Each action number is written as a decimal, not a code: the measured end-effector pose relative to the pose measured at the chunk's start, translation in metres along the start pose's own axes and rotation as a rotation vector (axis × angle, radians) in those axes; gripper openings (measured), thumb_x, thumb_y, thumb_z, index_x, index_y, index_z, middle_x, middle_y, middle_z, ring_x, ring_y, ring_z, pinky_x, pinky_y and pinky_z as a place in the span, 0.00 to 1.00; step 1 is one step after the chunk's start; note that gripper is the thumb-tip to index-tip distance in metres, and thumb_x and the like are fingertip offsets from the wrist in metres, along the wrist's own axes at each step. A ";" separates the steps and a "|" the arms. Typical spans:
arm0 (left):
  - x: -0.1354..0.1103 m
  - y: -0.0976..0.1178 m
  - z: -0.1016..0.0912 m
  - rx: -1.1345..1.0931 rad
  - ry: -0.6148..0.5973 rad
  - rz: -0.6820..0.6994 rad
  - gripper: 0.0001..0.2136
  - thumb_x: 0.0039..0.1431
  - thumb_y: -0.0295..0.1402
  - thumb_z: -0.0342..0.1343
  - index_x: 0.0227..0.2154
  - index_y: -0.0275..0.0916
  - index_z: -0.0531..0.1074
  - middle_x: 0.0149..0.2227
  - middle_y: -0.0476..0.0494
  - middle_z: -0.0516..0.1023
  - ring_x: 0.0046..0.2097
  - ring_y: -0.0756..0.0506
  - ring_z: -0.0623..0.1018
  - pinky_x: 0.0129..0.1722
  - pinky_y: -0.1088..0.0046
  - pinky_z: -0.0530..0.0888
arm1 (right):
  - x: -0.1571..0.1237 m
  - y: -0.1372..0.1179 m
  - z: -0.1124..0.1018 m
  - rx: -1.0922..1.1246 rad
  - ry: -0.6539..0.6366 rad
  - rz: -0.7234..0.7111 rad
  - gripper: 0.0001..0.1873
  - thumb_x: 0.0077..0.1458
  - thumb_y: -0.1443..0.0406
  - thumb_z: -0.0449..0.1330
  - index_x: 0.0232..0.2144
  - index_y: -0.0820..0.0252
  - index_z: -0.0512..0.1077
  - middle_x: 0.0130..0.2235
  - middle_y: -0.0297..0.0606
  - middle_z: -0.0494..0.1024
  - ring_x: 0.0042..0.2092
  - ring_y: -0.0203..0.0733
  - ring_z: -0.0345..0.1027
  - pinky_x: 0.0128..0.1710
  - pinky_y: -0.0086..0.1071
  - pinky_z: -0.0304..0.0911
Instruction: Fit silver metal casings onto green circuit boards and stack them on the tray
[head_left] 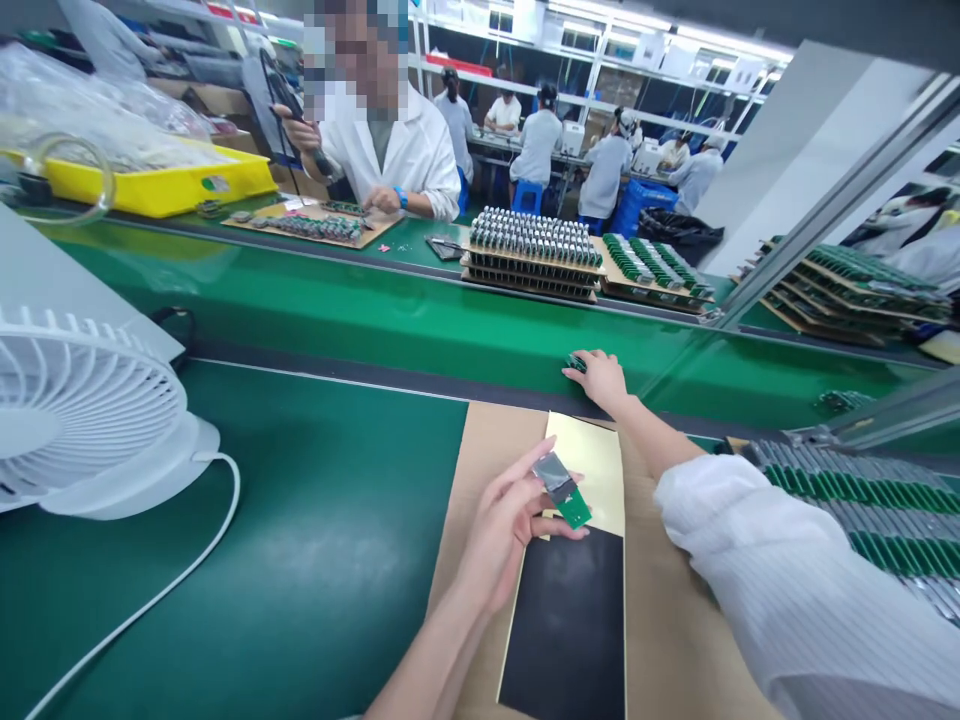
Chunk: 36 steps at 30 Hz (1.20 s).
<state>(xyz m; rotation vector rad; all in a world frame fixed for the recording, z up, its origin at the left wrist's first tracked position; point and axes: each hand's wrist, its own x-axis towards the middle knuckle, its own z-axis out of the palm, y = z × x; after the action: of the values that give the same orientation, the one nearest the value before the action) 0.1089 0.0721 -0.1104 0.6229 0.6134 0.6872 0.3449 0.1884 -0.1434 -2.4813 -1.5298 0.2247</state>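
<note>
My left hand (510,515) holds a small green circuit board (574,508) with a grey and black covering on its upper half. It is above a sheet of black stickers (570,620) whose pale yellow backing (592,460) is bare at the far end. Farther off, my right hand (600,380) reaches over the green conveyor belt, its fingers closed on another small circuit board (576,362), mostly hidden by the hand. Under the sticker sheet lies brown cardboard (667,610).
A white fan (90,410) with a cable stands at left. Racked boards (825,490) sit at right. Across the green belt (337,310) are stacked board trays (532,250), a yellow bin (157,190) and a co-worker in a white coat (420,150). A metal post (825,200) rises at right.
</note>
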 end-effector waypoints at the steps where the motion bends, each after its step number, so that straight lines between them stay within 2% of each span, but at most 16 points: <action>1: 0.000 0.000 0.000 -0.002 -0.003 0.001 0.27 0.60 0.29 0.52 0.62 0.28 0.60 0.43 0.31 0.81 0.36 0.43 0.80 0.32 0.68 0.79 | -0.002 0.000 -0.001 -0.019 0.008 0.007 0.18 0.62 0.59 0.58 0.54 0.57 0.68 0.57 0.44 0.70 0.54 0.49 0.67 0.53 0.50 0.64; 5: 0.000 0.001 0.001 -0.005 -0.003 -0.004 0.27 0.60 0.29 0.52 0.62 0.29 0.61 0.42 0.32 0.81 0.36 0.43 0.80 0.31 0.67 0.79 | -0.024 -0.002 -0.023 -0.049 0.002 0.013 0.20 0.61 0.59 0.59 0.53 0.59 0.69 0.54 0.44 0.73 0.51 0.49 0.69 0.49 0.44 0.66; 7: 0.000 0.002 0.001 -0.015 0.009 -0.004 0.27 0.59 0.29 0.53 0.62 0.29 0.60 0.42 0.33 0.81 0.35 0.43 0.80 0.31 0.67 0.79 | -0.050 0.001 -0.037 -0.043 -0.035 -0.023 0.23 0.57 0.55 0.62 0.53 0.57 0.71 0.51 0.42 0.77 0.50 0.50 0.71 0.46 0.38 0.66; 9: 0.000 0.001 0.001 -0.023 0.016 -0.002 0.28 0.59 0.29 0.53 0.62 0.28 0.60 0.41 0.33 0.81 0.35 0.43 0.79 0.31 0.66 0.79 | -0.083 0.008 -0.047 -0.045 -0.055 -0.030 0.26 0.54 0.51 0.63 0.52 0.54 0.72 0.50 0.40 0.79 0.50 0.53 0.72 0.43 0.37 0.66; 11: 0.000 -0.001 0.001 -0.021 0.007 0.001 0.28 0.59 0.30 0.54 0.62 0.28 0.60 0.41 0.33 0.81 0.35 0.43 0.79 0.32 0.66 0.79 | -0.119 0.019 -0.050 -0.067 -0.045 0.018 0.25 0.56 0.51 0.59 0.52 0.55 0.72 0.51 0.44 0.78 0.50 0.57 0.72 0.42 0.40 0.66; 14: -0.001 -0.004 0.001 -0.009 -0.022 0.005 0.28 0.58 0.31 0.56 0.62 0.29 0.61 0.40 0.33 0.81 0.35 0.43 0.79 0.32 0.65 0.79 | -0.157 0.039 -0.039 -0.117 -0.009 0.115 0.26 0.58 0.54 0.57 0.54 0.62 0.70 0.47 0.51 0.80 0.47 0.61 0.73 0.39 0.43 0.65; 16: -0.001 -0.006 0.002 0.004 -0.031 0.000 0.29 0.58 0.32 0.57 0.62 0.29 0.61 0.40 0.33 0.80 0.37 0.42 0.79 0.32 0.65 0.79 | -0.169 0.050 -0.025 -0.152 0.074 0.135 0.26 0.58 0.55 0.57 0.54 0.65 0.70 0.44 0.52 0.81 0.46 0.62 0.72 0.41 0.44 0.63; 18: -0.001 -0.007 0.002 0.018 -0.035 -0.007 0.29 0.58 0.32 0.57 0.62 0.30 0.62 0.40 0.34 0.80 0.37 0.42 0.79 0.32 0.65 0.79 | -0.174 0.056 -0.013 -0.140 0.218 0.115 0.25 0.58 0.54 0.56 0.52 0.64 0.70 0.45 0.53 0.80 0.47 0.63 0.69 0.43 0.47 0.62; 21: -0.001 -0.007 0.004 0.047 -0.029 -0.013 0.28 0.57 0.32 0.58 0.61 0.31 0.63 0.40 0.35 0.80 0.37 0.43 0.79 0.33 0.65 0.80 | -0.179 0.054 -0.008 0.036 0.459 0.030 0.24 0.59 0.51 0.54 0.49 0.60 0.70 0.48 0.55 0.76 0.49 0.64 0.65 0.44 0.52 0.59; 23: -0.002 -0.007 0.006 0.082 -0.020 -0.019 0.27 0.57 0.31 0.58 0.60 0.32 0.65 0.41 0.36 0.79 0.36 0.43 0.79 0.33 0.65 0.80 | -0.187 0.045 -0.014 0.226 0.534 -0.071 0.17 0.61 0.52 0.54 0.44 0.56 0.71 0.46 0.51 0.76 0.49 0.59 0.65 0.47 0.51 0.58; 25: -0.003 -0.008 0.007 0.128 -0.005 -0.016 0.27 0.57 0.32 0.59 0.60 0.33 0.66 0.41 0.38 0.79 0.36 0.43 0.79 0.34 0.65 0.80 | -0.198 0.034 -0.022 0.426 0.478 -0.180 0.08 0.62 0.57 0.56 0.37 0.52 0.71 0.41 0.43 0.77 0.46 0.53 0.66 0.47 0.47 0.58; 27: -0.004 -0.009 0.009 0.177 0.020 -0.003 0.26 0.57 0.32 0.59 0.59 0.36 0.67 0.40 0.40 0.79 0.36 0.45 0.79 0.35 0.65 0.81 | -0.209 0.023 -0.027 0.578 0.350 -0.238 0.05 0.61 0.59 0.57 0.34 0.51 0.70 0.37 0.38 0.76 0.44 0.49 0.67 0.46 0.43 0.59; 30: -0.003 -0.011 0.009 0.241 0.064 0.014 0.25 0.56 0.34 0.61 0.58 0.40 0.69 0.40 0.44 0.79 0.35 0.48 0.78 0.38 0.66 0.81 | -0.218 0.014 -0.024 0.695 0.205 -0.227 0.04 0.61 0.60 0.59 0.34 0.51 0.71 0.38 0.36 0.75 0.45 0.48 0.66 0.47 0.42 0.58; 36: -0.001 -0.013 0.008 0.313 0.046 -0.010 0.33 0.50 0.35 0.67 0.60 0.41 0.66 0.36 0.47 0.82 0.31 0.50 0.77 0.38 0.70 0.79 | -0.215 0.013 -0.017 0.829 0.088 -0.187 0.04 0.61 0.61 0.59 0.33 0.52 0.72 0.38 0.36 0.75 0.44 0.46 0.66 0.46 0.41 0.58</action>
<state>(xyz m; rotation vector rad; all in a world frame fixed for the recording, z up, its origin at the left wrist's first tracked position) 0.1190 0.0608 -0.1136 0.8955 0.7738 0.6017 0.2639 -0.0116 -0.1272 -1.6686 -1.2624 0.5707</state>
